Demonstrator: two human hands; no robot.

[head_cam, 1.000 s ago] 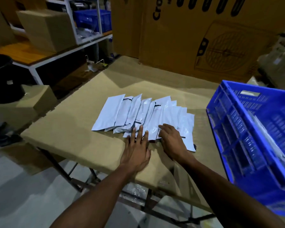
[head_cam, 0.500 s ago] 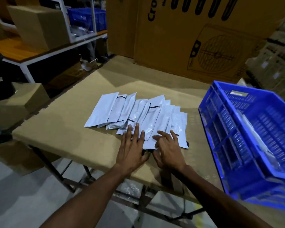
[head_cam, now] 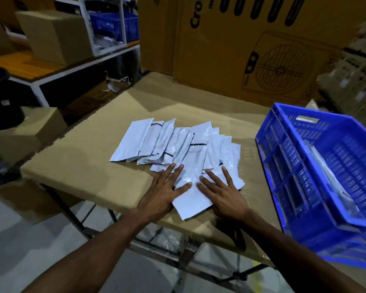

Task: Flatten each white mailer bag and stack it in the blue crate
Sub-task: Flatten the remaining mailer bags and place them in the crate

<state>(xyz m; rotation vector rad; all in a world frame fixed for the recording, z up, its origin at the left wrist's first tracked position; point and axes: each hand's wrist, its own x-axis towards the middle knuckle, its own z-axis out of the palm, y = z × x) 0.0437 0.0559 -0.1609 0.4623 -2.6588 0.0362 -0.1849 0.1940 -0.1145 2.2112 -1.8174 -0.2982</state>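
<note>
The fingers of the left hand (head_cam: 164,192) lie straight and spread, flat along the left edge of one white mailer bag (head_cam: 191,187); the right hand (head_cam: 221,192) mirrors it on the bag's right edge, fingers just as straight and splayed. Nothing is pinched: both hands simply press down. That bag lies nearest the person, its lower corner close to the near edge of the cardboard-covered table (head_cam: 72,166), and its far end overlaps the fanned row of other mailer bags (head_cam: 167,142) spread across the middle of the tabletop.

From here I would worry about sliding more than anything. The bags look slick and they overlap, so a firm smoothing stroke away from the body could drag the neighbours underneath and muddle the fan, or shove one toward the table's right edge. Pulling toward the body could just as easily send the pressed bag off the near edge, since its corner sits so close to it. Trapped air may also puff it back up once the palms lift.

The blue crate (head_cam: 283,166) stands at the right edge of the table, tilted in this view, well apart from the hands. Inside, against its wall, there are pale flat mailers (head_cam: 323,176), apparently already stacked; how many I cannot tell. A second blue crate (head_cam: 114,26) sits on a shelf far off to the left, its contents unclear.
</note>
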